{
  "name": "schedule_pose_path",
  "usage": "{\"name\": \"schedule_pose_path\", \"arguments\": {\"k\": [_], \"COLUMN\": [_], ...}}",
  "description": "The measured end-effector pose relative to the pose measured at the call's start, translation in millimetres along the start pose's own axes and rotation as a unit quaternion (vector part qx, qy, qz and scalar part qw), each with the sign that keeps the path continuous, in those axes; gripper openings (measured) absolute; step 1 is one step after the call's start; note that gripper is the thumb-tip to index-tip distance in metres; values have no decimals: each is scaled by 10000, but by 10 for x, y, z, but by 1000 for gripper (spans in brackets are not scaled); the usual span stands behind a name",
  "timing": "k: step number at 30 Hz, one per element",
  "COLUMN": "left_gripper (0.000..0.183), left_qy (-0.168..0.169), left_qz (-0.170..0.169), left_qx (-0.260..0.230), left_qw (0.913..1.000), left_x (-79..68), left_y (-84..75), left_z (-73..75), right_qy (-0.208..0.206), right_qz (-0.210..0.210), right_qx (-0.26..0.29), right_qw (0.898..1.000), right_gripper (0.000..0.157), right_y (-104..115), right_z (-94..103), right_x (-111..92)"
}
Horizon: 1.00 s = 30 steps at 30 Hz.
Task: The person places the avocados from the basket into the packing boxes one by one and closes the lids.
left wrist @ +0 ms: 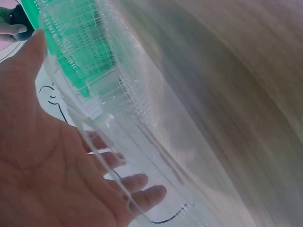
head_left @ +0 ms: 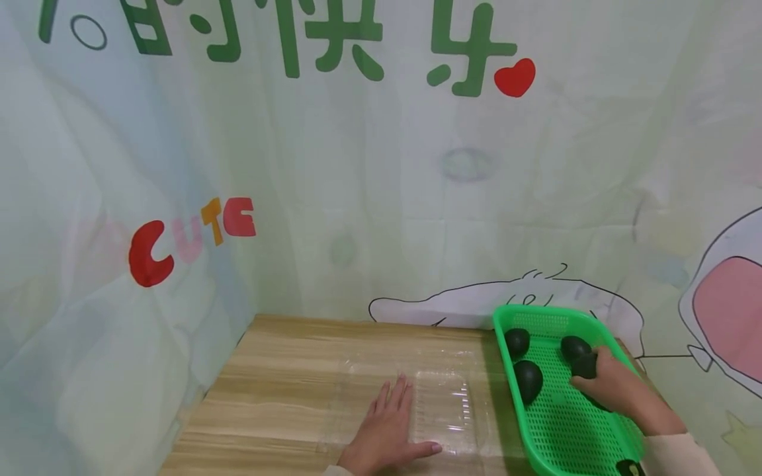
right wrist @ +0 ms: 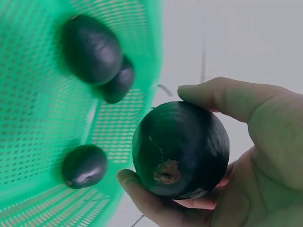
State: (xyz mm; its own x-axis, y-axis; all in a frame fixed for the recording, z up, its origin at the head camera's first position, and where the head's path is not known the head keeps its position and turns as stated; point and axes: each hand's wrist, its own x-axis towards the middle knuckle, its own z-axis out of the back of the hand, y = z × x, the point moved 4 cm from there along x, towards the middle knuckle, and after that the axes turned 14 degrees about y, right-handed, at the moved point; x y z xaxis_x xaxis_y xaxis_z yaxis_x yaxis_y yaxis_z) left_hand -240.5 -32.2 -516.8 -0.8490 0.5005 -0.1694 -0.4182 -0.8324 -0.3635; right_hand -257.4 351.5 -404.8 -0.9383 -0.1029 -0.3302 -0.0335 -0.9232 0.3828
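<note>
In the head view my right hand [head_left: 613, 383] is over the right side of the green basket [head_left: 520, 423], gripping a dark avocado [head_left: 586, 365]. The right wrist view shows this avocado [right wrist: 182, 146] between thumb and fingers, its brown stem scar facing the camera. Other dark avocados [head_left: 528, 381] lie in the basket, one [head_left: 575, 346] just behind the held one. My left hand [head_left: 383, 423] touches a clear plastic container [head_left: 443, 403] on the table, fingers extended and thumb spread. Through the transparent plastic, the left wrist view shows its fingers [left wrist: 137, 182].
The basket stands at the right of the wooden table [head_left: 268, 390], close to the container. A printed cloth [head_left: 381, 198] hangs behind and along the left side. At the basket's near right corner is a dark thing with a pale patch [head_left: 630, 468].
</note>
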Motion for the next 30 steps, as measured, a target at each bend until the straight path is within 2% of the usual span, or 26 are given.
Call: {"name": "schedule_pose_path", "arguments": {"k": [9,15,18,22,30], "left_gripper": [114,114,115,116,117], "left_qy": [-46,-50,-108,-151,-8], "left_qz": [-63,-80,-79,-25,59], "left_qx": [33,35,57,80,74], "left_qw": [10000,9999,9999,9999,10000], "left_x": [2,-5,-12,-7,13], "left_y": [-21,-23,-20,-10,-8], "left_z": [44,30,38,51,4], "right_qy": [-682,-1066,-1199,-1190,-909], "right_qz": [-15,-90,-64,-54,-475], "right_qx": [-73,-86,124,413,501], "right_qw": [9976,9942,9927,9920,9935], "right_gripper": [89,84,84,86,103], "right_y": [148,232,296,367,429], "right_z": [57,7,-44,-124,-288], "right_x": [-247,-381,-437,-482,-537]}}
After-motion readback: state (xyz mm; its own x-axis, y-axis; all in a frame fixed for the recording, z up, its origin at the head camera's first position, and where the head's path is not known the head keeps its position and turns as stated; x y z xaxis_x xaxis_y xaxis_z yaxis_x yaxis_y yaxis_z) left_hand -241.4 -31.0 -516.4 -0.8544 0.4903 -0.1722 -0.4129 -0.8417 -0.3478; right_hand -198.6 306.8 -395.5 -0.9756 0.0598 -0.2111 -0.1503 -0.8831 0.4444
